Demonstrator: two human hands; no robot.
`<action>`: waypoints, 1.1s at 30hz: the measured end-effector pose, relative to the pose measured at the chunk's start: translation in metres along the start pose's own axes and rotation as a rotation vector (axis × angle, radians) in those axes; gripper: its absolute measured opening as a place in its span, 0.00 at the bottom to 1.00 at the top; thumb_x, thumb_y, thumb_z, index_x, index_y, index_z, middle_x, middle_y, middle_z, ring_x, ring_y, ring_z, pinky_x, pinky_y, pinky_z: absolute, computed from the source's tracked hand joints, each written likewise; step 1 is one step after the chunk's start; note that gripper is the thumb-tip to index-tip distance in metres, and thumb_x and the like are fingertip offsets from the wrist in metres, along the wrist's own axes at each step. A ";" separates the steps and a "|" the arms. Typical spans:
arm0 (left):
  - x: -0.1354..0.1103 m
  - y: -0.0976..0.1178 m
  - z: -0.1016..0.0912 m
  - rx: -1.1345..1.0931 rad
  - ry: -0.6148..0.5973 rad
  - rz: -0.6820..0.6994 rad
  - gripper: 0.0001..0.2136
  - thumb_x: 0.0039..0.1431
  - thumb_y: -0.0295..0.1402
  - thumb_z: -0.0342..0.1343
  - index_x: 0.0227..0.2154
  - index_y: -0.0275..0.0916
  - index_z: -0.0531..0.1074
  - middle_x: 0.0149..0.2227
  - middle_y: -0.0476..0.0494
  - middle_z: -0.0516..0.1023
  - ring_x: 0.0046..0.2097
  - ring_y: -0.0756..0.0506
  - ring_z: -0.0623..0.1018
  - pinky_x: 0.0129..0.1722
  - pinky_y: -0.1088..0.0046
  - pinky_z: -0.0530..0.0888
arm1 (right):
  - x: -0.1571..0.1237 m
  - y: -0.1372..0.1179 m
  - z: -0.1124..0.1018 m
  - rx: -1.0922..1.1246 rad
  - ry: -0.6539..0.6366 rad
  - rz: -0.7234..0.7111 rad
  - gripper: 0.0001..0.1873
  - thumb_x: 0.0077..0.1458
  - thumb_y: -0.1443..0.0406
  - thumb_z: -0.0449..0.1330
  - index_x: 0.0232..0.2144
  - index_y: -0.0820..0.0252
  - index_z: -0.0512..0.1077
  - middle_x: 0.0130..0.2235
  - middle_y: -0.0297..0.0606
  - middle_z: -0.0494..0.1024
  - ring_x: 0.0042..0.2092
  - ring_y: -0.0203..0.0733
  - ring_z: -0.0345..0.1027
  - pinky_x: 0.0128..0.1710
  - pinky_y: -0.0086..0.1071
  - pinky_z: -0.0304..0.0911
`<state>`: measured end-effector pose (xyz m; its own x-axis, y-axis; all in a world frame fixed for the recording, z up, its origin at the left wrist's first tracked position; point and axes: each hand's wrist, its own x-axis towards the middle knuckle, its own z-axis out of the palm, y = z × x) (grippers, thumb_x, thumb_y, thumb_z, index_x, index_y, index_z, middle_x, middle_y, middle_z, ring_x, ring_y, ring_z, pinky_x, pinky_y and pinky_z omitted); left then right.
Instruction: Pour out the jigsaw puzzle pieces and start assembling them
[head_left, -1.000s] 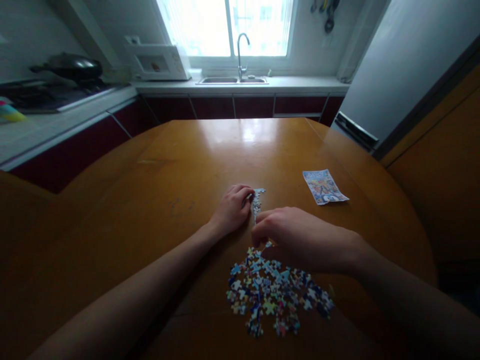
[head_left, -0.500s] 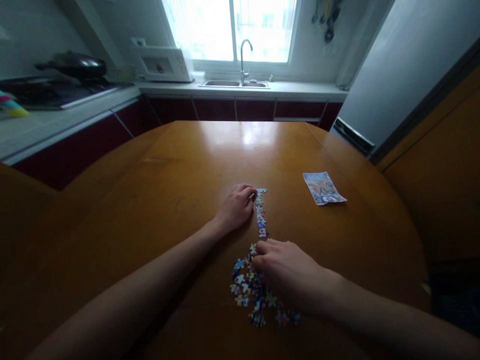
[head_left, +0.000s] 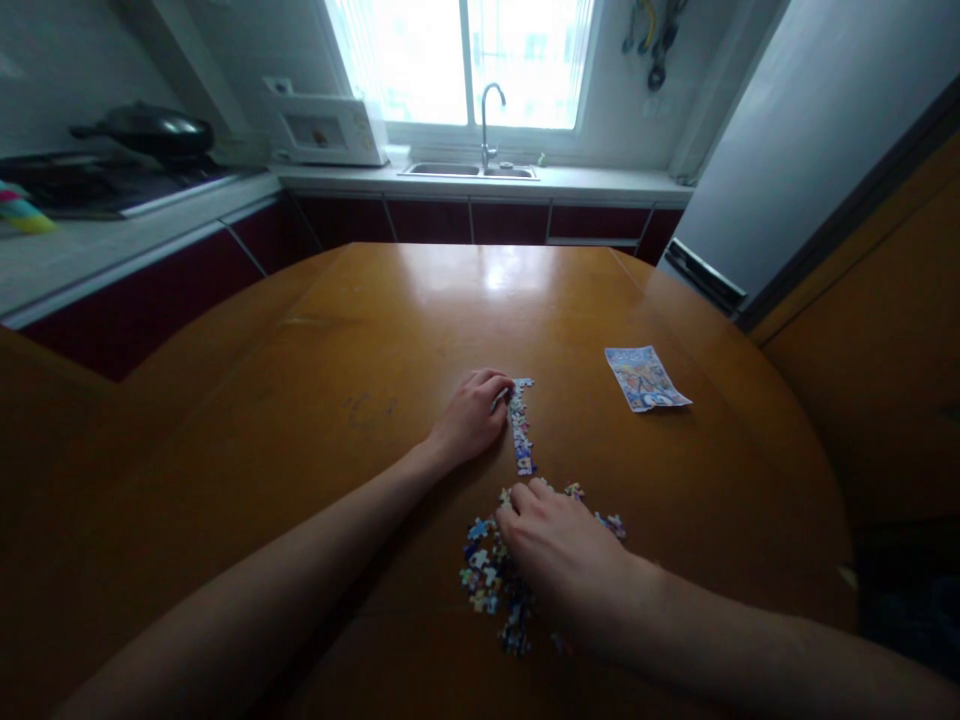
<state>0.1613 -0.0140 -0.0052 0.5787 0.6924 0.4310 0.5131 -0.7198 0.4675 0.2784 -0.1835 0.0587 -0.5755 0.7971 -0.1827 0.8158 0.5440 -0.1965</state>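
A short joined strip of jigsaw pieces [head_left: 520, 427] lies on the round wooden table [head_left: 390, 340]. My left hand [head_left: 471, 416] rests curled at the strip's left side, fingertips touching its far end. Nearer me, a pile of loose jigsaw pieces [head_left: 495, 580] is spread on the table. My right hand [head_left: 559, 545] lies palm down over that pile, fingers bent into the pieces at its far edge; whether they hold a piece is hidden.
A printed picture leaflet [head_left: 643, 378] lies on the table to the right. Beyond the table run a counter with a sink and tap [head_left: 484, 160], a microwave [head_left: 326, 128] and a pan on a stove [head_left: 146, 130]. A grey fridge [head_left: 795, 150] stands at right.
My right hand drew back from the strip to the loose pile and now rests on it, a little farther right. The left hand stayed by the strip.
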 end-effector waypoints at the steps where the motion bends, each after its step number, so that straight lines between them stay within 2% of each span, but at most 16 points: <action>1: 0.000 0.000 0.000 0.002 -0.001 0.001 0.10 0.62 0.24 0.53 0.43 0.38 0.75 0.46 0.40 0.78 0.51 0.41 0.74 0.56 0.60 0.72 | 0.000 -0.001 0.001 -0.014 0.004 0.003 0.12 0.44 0.66 0.69 0.33 0.63 0.74 0.40 0.49 0.77 0.40 0.48 0.68 0.46 0.40 0.67; 8: 0.000 -0.001 0.001 0.001 0.005 -0.002 0.10 0.62 0.24 0.53 0.43 0.38 0.75 0.46 0.40 0.78 0.51 0.41 0.74 0.56 0.60 0.72 | -0.001 -0.004 -0.007 -0.001 -0.057 0.018 0.11 0.44 0.67 0.68 0.33 0.64 0.75 0.40 0.48 0.77 0.41 0.49 0.69 0.48 0.41 0.66; 13: 0.000 0.001 0.001 0.006 -0.007 -0.004 0.09 0.62 0.25 0.53 0.43 0.37 0.75 0.46 0.40 0.78 0.50 0.41 0.74 0.56 0.60 0.72 | -0.003 -0.003 -0.010 0.033 -0.091 0.057 0.17 0.40 0.69 0.69 0.36 0.66 0.75 0.44 0.51 0.77 0.43 0.50 0.69 0.49 0.41 0.66; 17: -0.001 0.000 0.001 0.006 -0.001 -0.004 0.10 0.63 0.25 0.52 0.43 0.38 0.75 0.46 0.41 0.78 0.51 0.41 0.74 0.56 0.61 0.72 | -0.002 -0.005 -0.007 0.052 -0.075 0.035 0.13 0.44 0.71 0.66 0.36 0.67 0.74 0.44 0.52 0.77 0.44 0.51 0.70 0.50 0.42 0.66; 19: -0.001 0.000 0.001 0.005 0.002 -0.002 0.10 0.62 0.25 0.52 0.43 0.38 0.75 0.46 0.41 0.78 0.51 0.41 0.74 0.56 0.61 0.72 | -0.003 -0.006 -0.007 0.090 -0.079 0.051 0.12 0.46 0.72 0.64 0.37 0.67 0.74 0.43 0.52 0.77 0.44 0.50 0.70 0.49 0.40 0.66; 22: -0.001 0.001 0.000 0.002 -0.002 0.001 0.10 0.62 0.25 0.52 0.43 0.38 0.75 0.46 0.41 0.78 0.50 0.41 0.74 0.56 0.61 0.72 | -0.005 -0.005 -0.009 0.177 -0.067 0.094 0.17 0.46 0.75 0.62 0.41 0.67 0.73 0.43 0.49 0.77 0.42 0.48 0.71 0.44 0.36 0.66; 24: -0.001 0.001 0.000 0.001 -0.005 -0.003 0.10 0.62 0.25 0.52 0.44 0.38 0.75 0.46 0.41 0.78 0.51 0.41 0.74 0.56 0.60 0.72 | -0.007 -0.001 -0.012 0.243 -0.054 0.111 0.16 0.46 0.76 0.61 0.40 0.65 0.73 0.41 0.46 0.78 0.39 0.44 0.71 0.39 0.33 0.65; 27: -0.001 0.002 0.000 -0.001 -0.003 -0.012 0.11 0.62 0.24 0.52 0.43 0.39 0.75 0.46 0.41 0.78 0.51 0.41 0.74 0.56 0.59 0.72 | -0.006 0.015 -0.020 0.372 0.038 0.129 0.10 0.49 0.77 0.58 0.31 0.62 0.75 0.35 0.41 0.79 0.34 0.38 0.70 0.35 0.30 0.62; 30: -0.001 0.002 0.000 0.001 0.000 -0.017 0.11 0.61 0.24 0.53 0.43 0.40 0.75 0.47 0.41 0.77 0.52 0.41 0.74 0.57 0.59 0.72 | 0.005 0.044 -0.028 0.535 0.253 0.223 0.09 0.54 0.72 0.59 0.24 0.62 0.75 0.26 0.37 0.77 0.28 0.35 0.65 0.29 0.29 0.59; 33: -0.001 0.003 -0.001 0.005 -0.015 -0.014 0.11 0.60 0.23 0.53 0.43 0.39 0.75 0.46 0.41 0.77 0.51 0.41 0.74 0.57 0.59 0.72 | 0.020 0.081 -0.030 0.729 0.466 0.306 0.08 0.54 0.68 0.61 0.24 0.62 0.78 0.24 0.36 0.76 0.27 0.35 0.65 0.27 0.30 0.59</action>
<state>0.1615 -0.0171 -0.0030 0.5804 0.7019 0.4129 0.5249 -0.7101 0.4693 0.3347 -0.1153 0.0678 -0.1296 0.9904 0.0489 0.6000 0.1176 -0.7913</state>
